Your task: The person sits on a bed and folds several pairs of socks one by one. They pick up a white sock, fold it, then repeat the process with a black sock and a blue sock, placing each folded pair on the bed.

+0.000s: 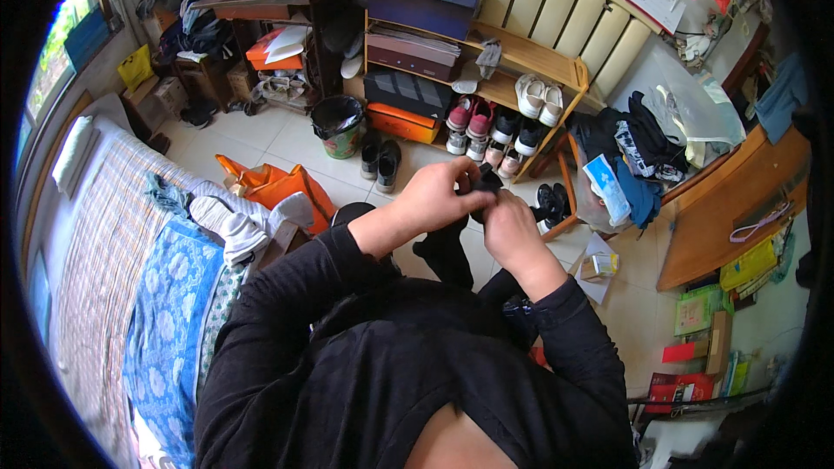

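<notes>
My left hand [433,198] and my right hand [518,231] are close together in front of my chest. Both grip a bunched black cloth [485,187], which looks like a sock; the fingers hide much of it. Below the hands a black sock-shaped piece [449,254] shows against the floor. Whether it hangs from the bunched cloth or is on a foot, I cannot tell.
A shoe rack [567,78] with shoes and boxes stands ahead, near a lined trash bin [337,127] and black shoes [381,163]. An orange bag [287,189] lies beside the bed [117,208] at left. Clothes [651,143] are heaped at right, by a wooden door [730,208].
</notes>
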The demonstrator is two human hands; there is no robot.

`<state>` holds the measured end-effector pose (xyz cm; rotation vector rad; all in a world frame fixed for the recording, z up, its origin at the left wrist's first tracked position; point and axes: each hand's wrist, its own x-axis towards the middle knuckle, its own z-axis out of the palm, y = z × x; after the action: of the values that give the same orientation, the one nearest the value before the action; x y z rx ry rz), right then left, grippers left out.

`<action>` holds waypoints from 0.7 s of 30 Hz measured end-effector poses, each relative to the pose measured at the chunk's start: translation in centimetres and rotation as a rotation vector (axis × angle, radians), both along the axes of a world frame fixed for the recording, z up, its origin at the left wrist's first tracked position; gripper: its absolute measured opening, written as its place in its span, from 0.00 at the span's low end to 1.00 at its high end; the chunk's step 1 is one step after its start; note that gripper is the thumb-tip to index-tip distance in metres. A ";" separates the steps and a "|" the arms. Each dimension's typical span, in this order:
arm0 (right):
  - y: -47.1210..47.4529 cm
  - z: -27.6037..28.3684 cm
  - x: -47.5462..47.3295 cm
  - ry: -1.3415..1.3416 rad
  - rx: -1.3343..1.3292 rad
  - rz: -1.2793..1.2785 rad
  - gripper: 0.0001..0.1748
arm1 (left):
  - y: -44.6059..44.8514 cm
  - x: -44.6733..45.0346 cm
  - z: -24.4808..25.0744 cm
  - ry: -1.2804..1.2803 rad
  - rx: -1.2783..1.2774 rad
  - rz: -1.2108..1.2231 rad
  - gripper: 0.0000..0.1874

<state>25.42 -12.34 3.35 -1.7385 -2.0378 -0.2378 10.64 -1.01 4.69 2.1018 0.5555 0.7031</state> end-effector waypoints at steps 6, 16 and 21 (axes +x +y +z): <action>-1.8 1.2 2.1 0.688 -0.351 0.068 0.32 | 3.5 -0.7 -1.3 -0.438 -0.617 0.012 0.12; -4.5 3.0 4.7 1.401 -0.387 0.117 0.23 | 6.7 -2.9 -2.7 -0.573 -0.912 0.214 0.13; -4.7 3.2 4.5 1.077 -0.133 -0.002 0.13 | 6.4 -3.3 -2.7 -0.562 -0.967 0.158 0.09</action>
<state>29.91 -17.04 6.55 -1.4292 -1.2466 0.7054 7.38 5.35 1.97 0.9226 0.5786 0.8430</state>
